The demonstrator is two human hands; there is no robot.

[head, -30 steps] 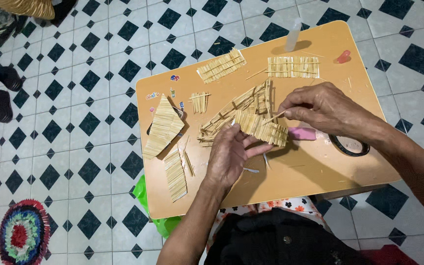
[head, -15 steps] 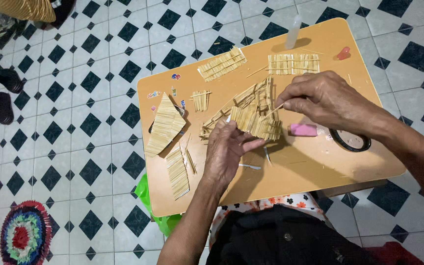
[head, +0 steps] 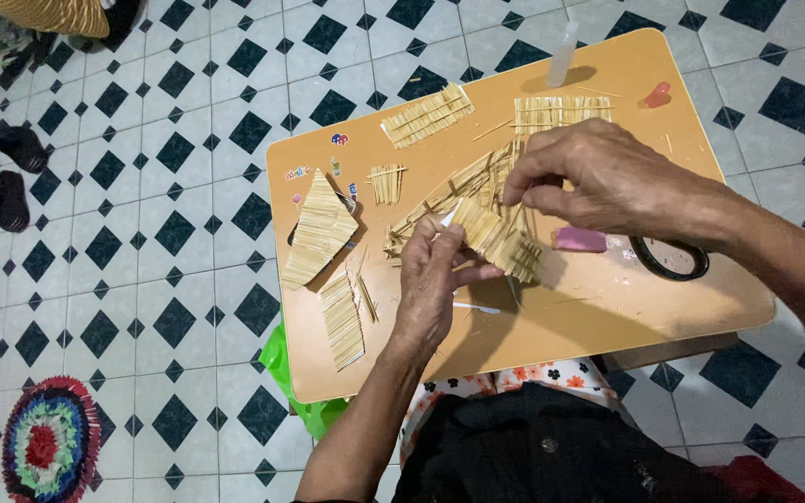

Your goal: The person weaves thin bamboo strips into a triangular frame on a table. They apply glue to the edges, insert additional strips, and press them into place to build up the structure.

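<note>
A model made of thin wooden sticks lies at the middle of a small orange table. My left hand grips a flat stick panel of the model from below, with a thin white stick between its fingers. My right hand pinches the model's upper part from the right. Flat stick panels lie around: a pointed one at the left, a rectangular one below it, and two more at the far edge.
A pink eraser-like block and black scissors handles lie right of the model. A white glue bottle and a red piece stand at the far edge. Black-and-white tiled floor surrounds the table; a round rug and shoes lie left.
Both hands have shifted a little on the stick model, and the right hand's fingers have moved up to its upper part. The view has drifted slightly.
</note>
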